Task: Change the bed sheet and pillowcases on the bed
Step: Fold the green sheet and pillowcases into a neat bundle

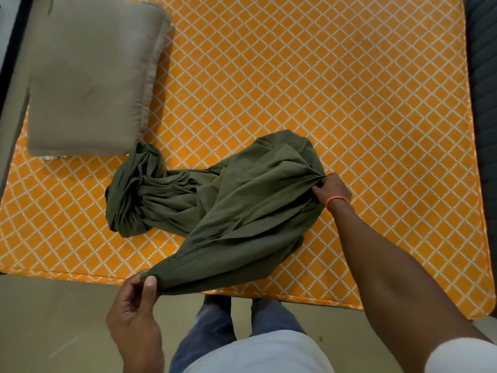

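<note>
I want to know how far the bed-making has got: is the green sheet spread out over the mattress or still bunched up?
Bunched up. The green sheet lies crumpled mid-mattress, each hand pinching an edge: left hand, right hand.

Left hand (pixel 137 300) pinching; right hand (pixel 332 188) gripping, arm outstretched.

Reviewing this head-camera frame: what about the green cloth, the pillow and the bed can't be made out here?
- Green cloth: bunched, so whether it is a sheet or a pillowcase is hidden by its own folds.
- Right hand: fingertips buried in the cloth.
- Pillow: its top edge is cut off by the frame.
- Mattress: its far end is cut off too.
- Left hand pinches a corner; the hem detail is too small.
</note>
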`<action>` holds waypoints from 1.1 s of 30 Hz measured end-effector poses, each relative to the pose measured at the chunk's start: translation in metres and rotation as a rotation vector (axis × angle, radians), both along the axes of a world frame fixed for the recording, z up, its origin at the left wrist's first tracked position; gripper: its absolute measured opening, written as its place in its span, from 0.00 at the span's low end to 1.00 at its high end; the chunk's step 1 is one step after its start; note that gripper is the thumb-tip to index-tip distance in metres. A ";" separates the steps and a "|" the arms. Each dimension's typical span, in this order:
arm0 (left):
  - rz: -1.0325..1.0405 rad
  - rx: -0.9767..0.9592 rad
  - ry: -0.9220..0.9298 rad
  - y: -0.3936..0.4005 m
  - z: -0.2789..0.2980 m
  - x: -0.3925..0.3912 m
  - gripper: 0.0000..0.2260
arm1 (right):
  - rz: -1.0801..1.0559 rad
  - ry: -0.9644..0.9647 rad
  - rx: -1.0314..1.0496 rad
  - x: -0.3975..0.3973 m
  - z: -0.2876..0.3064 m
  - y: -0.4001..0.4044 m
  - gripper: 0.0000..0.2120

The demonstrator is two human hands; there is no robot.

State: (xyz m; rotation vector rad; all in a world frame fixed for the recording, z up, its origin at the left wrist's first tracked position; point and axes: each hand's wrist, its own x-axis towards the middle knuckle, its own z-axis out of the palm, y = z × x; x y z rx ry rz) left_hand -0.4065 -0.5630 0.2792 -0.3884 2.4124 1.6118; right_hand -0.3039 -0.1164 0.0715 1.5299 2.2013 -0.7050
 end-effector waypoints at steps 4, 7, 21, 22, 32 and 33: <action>-0.008 -0.019 0.005 0.001 -0.002 -0.002 0.06 | -0.028 0.124 -0.183 0.001 -0.007 -0.006 0.23; -0.021 -0.001 0.000 0.004 -0.006 -0.004 0.06 | 0.114 0.074 -0.211 0.002 -0.008 -0.009 0.25; 0.021 0.046 0.005 -0.011 -0.020 -0.001 0.04 | 0.397 -0.121 0.303 -0.002 0.053 -0.033 0.12; 0.018 0.045 0.005 -0.013 -0.021 -0.002 0.04 | 0.443 -0.117 0.315 0.003 0.056 -0.032 0.11; -0.042 0.120 0.071 -0.013 -0.011 -0.037 0.04 | 0.516 0.095 0.541 0.063 0.133 -0.011 0.10; -0.060 0.111 0.068 -0.011 -0.008 -0.048 0.05 | 0.449 0.088 0.553 0.070 0.148 -0.010 0.10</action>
